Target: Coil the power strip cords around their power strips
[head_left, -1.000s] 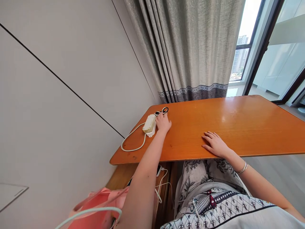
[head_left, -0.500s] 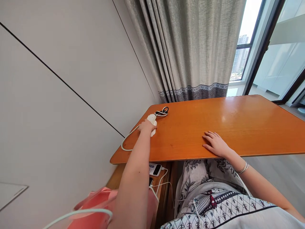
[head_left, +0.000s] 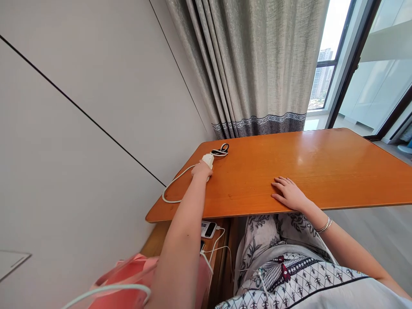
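Observation:
My left hand reaches to the far left of the orange wooden table. Its fingers are closed round a white power strip, whose far end sticks out past them. At that end lies a bunched black and white cable. From beside the hand a white cord curves along the table's left edge. My right hand rests palm down near the front edge, fingers spread and holding nothing. My left hand hides most of the near part of the strip.
Below the table edge, a phone-sized white device with white cables lies on a brown wooden surface. A plain wall borders the left side. A grey curtain hangs behind the table.
My left hand and the power strip have shifted slightly to the right across the table. Less of the strip shows beside my hand. My right hand stays in place.

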A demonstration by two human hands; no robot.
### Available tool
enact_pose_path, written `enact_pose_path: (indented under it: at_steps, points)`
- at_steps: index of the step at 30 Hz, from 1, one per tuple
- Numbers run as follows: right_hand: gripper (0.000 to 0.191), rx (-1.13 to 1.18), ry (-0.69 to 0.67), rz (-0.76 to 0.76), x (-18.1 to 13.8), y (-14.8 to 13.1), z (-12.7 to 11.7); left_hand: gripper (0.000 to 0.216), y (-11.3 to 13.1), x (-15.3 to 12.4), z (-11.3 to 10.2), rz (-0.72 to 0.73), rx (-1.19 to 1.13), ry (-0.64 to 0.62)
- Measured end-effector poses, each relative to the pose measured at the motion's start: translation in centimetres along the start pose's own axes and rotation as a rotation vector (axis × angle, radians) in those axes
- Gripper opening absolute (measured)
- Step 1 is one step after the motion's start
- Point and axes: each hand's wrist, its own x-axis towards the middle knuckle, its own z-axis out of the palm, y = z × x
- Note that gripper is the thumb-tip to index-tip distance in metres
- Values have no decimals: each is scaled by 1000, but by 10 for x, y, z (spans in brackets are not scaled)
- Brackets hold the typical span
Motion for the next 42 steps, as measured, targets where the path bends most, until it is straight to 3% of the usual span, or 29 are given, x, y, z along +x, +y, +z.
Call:
enact_pose_path:
  at_steps: [4, 9, 12, 15, 18, 21, 23, 28, 33, 38, 42]
  points:
    - [52, 17, -3, 3, 0, -2, -2, 81, 1, -4, -2, 53, -22, -35]
    - [53, 161, 36, -7, -1, 3, -1, 78, 5, -19, 0, 225, -152, -69]
    - [66, 455, 110, 65, 3, 10, 3, 79, 16, -35, 3, 332, -270, -105]
    - [70, 875, 155, 266, 17, 20, 2, 81, 33, -55, 5, 450, -360, -169]
    - [77, 1273, 106, 471, 40, 32, -10, 84, 52, -74, 6, 610, -449, -247]
    - [87, 1583, 75, 537, 64, 46, -28, 86, 70, -90, 8, 760, -486, -302]
    - [82, 1701, 97, 528, 75, 55, -38, 86, 78, -98, 9, 850, -438, -296]
    - [52, 1661, 166, 552, 80, 73, -41, 82, 88, -106, 8, 989, -239, -151]
    - [57, 1523, 171, 473, 76, 76, -28, 82, 90, -101, 5, 981, -101, -67]
    - [42, 1555, 192, 512, 74, 70, -24, 85, 95, -104, 10, 929, 25, -13]
    - [36, 1533, 211, 432, 71, 63, -22, 75, 112, -124, 18, 1064, -98, 134]
